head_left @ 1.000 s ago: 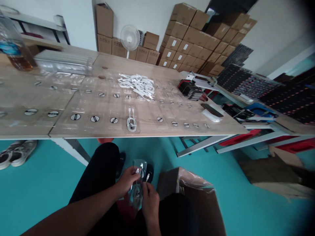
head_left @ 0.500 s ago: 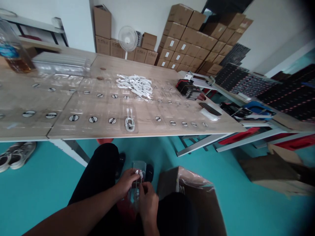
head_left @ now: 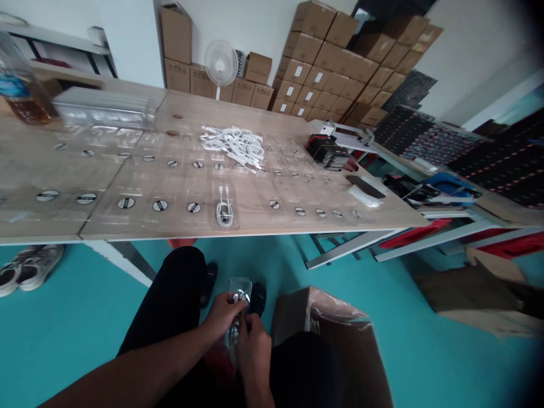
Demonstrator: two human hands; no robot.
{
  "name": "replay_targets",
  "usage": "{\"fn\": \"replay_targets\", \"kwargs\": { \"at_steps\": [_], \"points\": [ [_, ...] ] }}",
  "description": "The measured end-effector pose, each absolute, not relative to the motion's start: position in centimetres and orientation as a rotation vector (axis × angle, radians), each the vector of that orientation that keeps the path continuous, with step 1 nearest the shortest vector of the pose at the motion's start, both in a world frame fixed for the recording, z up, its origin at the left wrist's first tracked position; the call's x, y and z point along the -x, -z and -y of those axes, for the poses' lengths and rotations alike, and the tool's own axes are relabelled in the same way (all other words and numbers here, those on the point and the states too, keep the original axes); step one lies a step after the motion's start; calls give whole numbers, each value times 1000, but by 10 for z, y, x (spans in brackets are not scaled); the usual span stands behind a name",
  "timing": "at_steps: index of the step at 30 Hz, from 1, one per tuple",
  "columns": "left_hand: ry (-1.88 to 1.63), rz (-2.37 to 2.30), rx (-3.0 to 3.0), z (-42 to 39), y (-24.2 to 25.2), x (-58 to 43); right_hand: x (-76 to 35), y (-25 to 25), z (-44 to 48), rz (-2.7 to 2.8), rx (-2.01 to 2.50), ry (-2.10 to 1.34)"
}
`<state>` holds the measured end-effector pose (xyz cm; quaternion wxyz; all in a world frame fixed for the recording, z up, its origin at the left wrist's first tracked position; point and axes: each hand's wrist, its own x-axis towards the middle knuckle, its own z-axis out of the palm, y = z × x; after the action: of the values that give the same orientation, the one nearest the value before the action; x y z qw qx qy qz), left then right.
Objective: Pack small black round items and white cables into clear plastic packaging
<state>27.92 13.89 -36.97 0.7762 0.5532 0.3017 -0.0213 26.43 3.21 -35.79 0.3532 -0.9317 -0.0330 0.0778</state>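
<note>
Between my knees, a clear plastic blister tray point(head_left: 240, 283) is held with a white charging cable point(head_left: 233, 335) lying coiled in it. My left hand point(head_left: 224, 315) grips the tray's far part, its thumb pressing down over the cable's plug end. My right hand point(head_left: 254, 344) is closed at the near side, thumb and fingertips pinched on the cable; the exact hold is partly hidden. On the table above, another coiled white cable point(head_left: 224, 213) lies in a clear tray by the front edge. Farther back is a heap of white cables point(head_left: 233, 146).
Clear trays with round black-and-white labels line the wooden table point(head_left: 255, 218). A stack of clear trays point(head_left: 106, 107) and a bottle point(head_left: 25, 93) stand left, black boxes point(head_left: 327, 152) right. An open carton point(head_left: 293, 317) sits beside my right knee.
My left thumb has slid slightly right across the plug end. My right hand has shifted a little left. The camera view has tilted slightly.
</note>
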Motion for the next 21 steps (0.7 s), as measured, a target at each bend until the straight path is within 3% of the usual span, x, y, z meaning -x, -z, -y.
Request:
{"fn": "replay_targets", "kwargs": {
  "at_steps": [11, 21],
  "points": [
    [-64, -810, -836, -155, 398, -289, -257, 370, -32, 425, 2418, -8],
    [-42, -829, -679, -156, 400, -290, -253, 382, -36, 488, 2449, -46]
  ]
}}
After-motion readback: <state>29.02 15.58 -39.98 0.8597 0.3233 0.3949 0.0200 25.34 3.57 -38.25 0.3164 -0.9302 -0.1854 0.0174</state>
